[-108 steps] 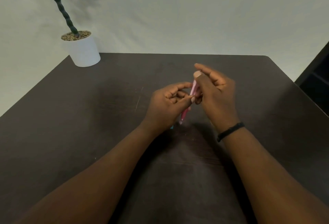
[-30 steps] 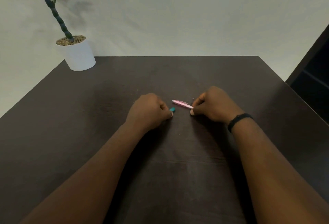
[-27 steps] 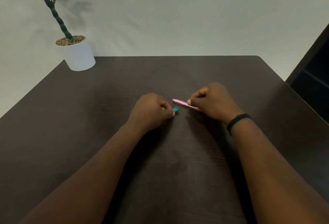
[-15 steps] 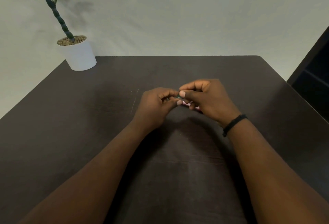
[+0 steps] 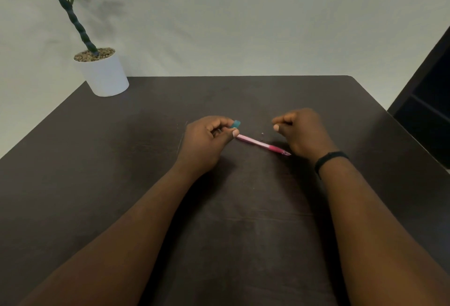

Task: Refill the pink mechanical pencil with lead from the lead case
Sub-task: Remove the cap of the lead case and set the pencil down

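The pink mechanical pencil [image 5: 263, 144] lies slanted on the dark table [image 5: 243, 208] between my hands, tip toward the right. My left hand [image 5: 207, 142] is curled around the teal lead case [image 5: 235, 124], whose end sticks out past my fingertips; my thumb sits right by the pencil's back end. My right hand [image 5: 302, 130] hovers just beyond the pencil's tip end, thumb and forefinger pinched together. Nothing shows between those fingers; anything thin there is too small to see.
A white pot with a green plant [image 5: 103, 74] stands at the table's far left corner. A dark cabinet [image 5: 428, 111] sits off the right edge. Tiny specks [image 5: 262, 133] lie on the table just beyond the pencil.
Half a second ago both hands met over the lead case; my right hand has since pulled away to the right, pinched. The pencil lies uncovered on the table.
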